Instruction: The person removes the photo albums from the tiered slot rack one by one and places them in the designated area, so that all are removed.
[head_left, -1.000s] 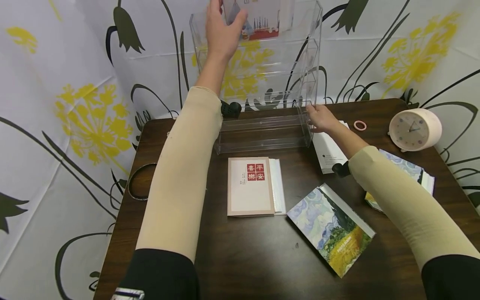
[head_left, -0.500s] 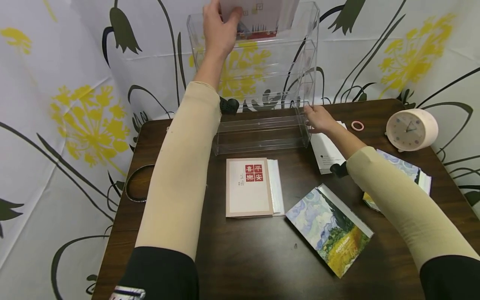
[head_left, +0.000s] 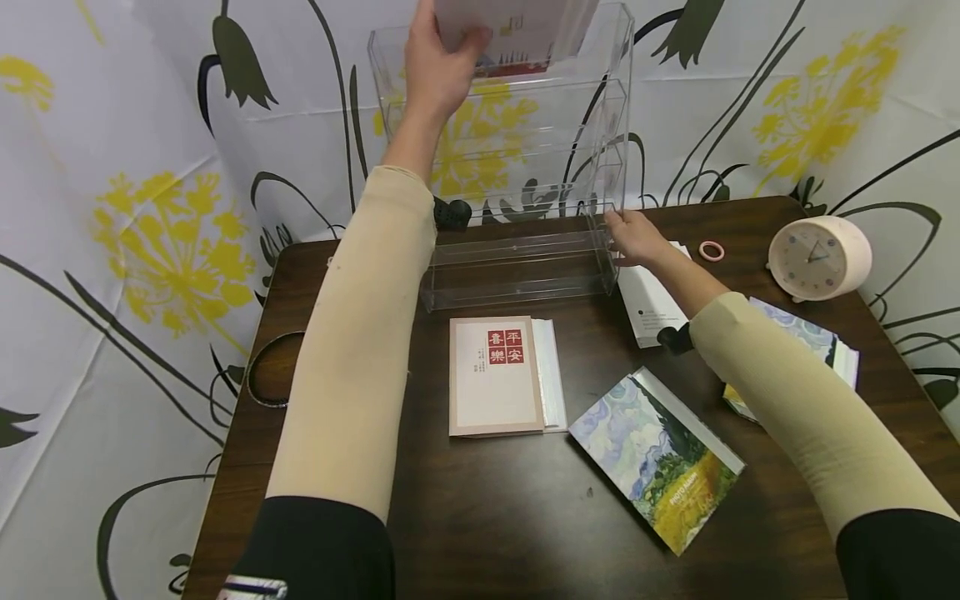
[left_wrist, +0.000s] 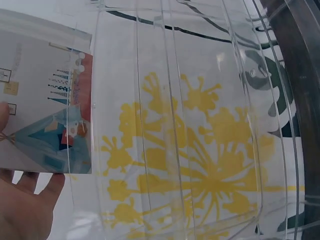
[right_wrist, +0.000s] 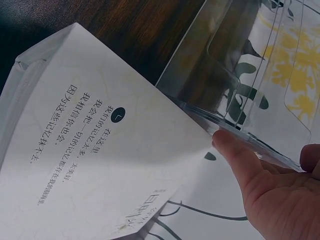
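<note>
My left hand [head_left: 442,75] grips a white album with an illustrated cover [head_left: 513,25] at the top tier of a clear tiered acrylic rack [head_left: 517,292]. The left wrist view shows the album's cover [left_wrist: 45,130] with a blue tent drawing, its lower part overlapping the rack's clear front. Part of the album lies above the head view's edge. My right hand [head_left: 637,237] pinches the rack's right side panel low down, thumb and fingers on opposite faces in the right wrist view. Beside that hand lies a white box-like book [right_wrist: 100,135] with printed text.
On the dark wooden table [head_left: 480,517] lie a cream album with red characters [head_left: 495,375] and a painted-cover photo album [head_left: 660,462]. Another painted album [head_left: 798,329] is partly behind the right arm. A round clock [head_left: 817,258], pink ring [head_left: 711,251] and dark hoop [head_left: 258,367] stand around.
The album in my left hand has tipped, its upper part leaning toward me, so the cover looks foreshortened. The right hand stays on the rack. The head view has shifted slightly.
</note>
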